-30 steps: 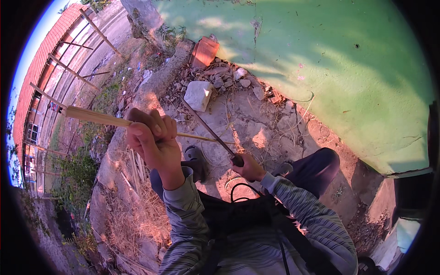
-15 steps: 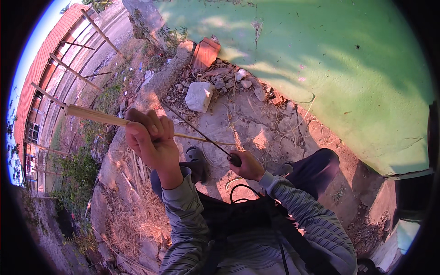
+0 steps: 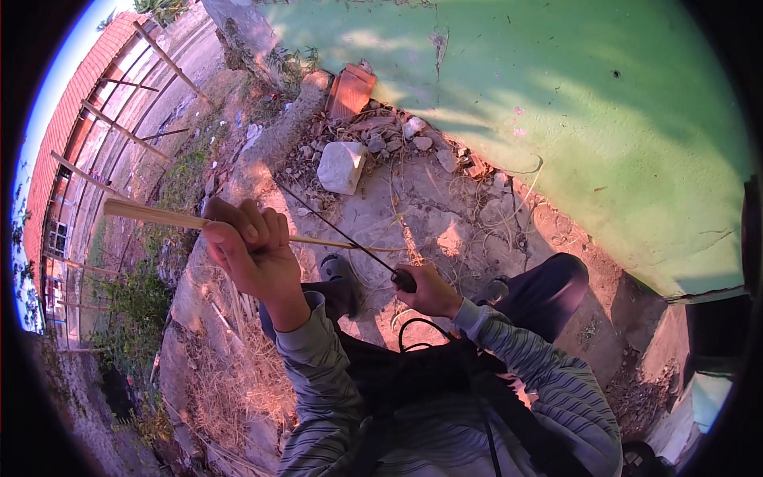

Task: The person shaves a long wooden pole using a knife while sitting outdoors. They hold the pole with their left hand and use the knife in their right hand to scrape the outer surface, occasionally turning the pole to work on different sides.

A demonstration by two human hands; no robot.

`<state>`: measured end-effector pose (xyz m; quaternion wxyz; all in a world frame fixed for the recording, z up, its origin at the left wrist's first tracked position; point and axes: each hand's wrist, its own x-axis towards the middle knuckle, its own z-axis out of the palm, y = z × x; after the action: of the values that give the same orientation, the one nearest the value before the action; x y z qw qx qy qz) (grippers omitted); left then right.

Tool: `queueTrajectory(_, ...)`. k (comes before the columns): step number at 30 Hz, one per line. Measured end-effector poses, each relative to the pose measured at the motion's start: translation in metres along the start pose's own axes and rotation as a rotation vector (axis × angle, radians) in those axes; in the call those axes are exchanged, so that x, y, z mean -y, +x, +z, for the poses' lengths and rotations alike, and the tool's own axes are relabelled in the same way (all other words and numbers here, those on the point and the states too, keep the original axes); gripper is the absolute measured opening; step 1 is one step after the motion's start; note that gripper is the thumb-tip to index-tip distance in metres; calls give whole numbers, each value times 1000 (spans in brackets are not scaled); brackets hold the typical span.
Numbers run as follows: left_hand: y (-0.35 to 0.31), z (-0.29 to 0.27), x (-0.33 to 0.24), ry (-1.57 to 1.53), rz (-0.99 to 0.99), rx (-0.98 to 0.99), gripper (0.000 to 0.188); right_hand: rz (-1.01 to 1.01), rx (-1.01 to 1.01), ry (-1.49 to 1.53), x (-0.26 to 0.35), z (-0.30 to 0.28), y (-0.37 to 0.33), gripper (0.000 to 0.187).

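Note:
My left hand is closed around a long pale bamboo strip, held nearly level. Its wide end sticks out to the left, and a thinner length runs right toward my other hand. In my right hand is the dark rounded handle of a knife, gripped in a fist. The knife's long, thin, dark blade slants up and left, crossing the thin part of the strip in the picture. Whether blade and strip touch, I cannot tell.
Below my left arm lies a heap of pale shavings. Ahead are a white stone block, rubble and a broken orange tile beside a green wall. My sandalled feet rest on rough ground. Bushes grow at the left.
My left hand has moved slightly left with the bamboo strip. My right hand and the knife stay almost in place; the whole view has shifted a little.

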<state>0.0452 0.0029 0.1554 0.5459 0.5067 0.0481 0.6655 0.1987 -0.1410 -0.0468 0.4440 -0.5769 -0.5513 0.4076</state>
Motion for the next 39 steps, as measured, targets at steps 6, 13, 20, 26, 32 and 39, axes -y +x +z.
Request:
queueTrajectory(6,-2,-1,-1,19,33,18,39,-13,-30,-22,10,2,6,28)
queueTrajectory(13,-3,-7,-5,-27,-11,42,39,10,-46,-94,-15,5,6,27)
queueTrajectory(20,-5,-3,2,-54,15,20,38,14,-25,-33,-19,7,8,27)
queueTrajectory(26,-8,-4,0,-110,12,67,37,122,-16,-131,-34,6,8,27)
queueTrajectory(32,-9,1,-2,-41,17,25,38,48,-4,-64,-21,6,11,26)
queueTrajectory(39,-6,-2,-3,-16,-7,3,39,200,-42,-205,-96,20,6,31)
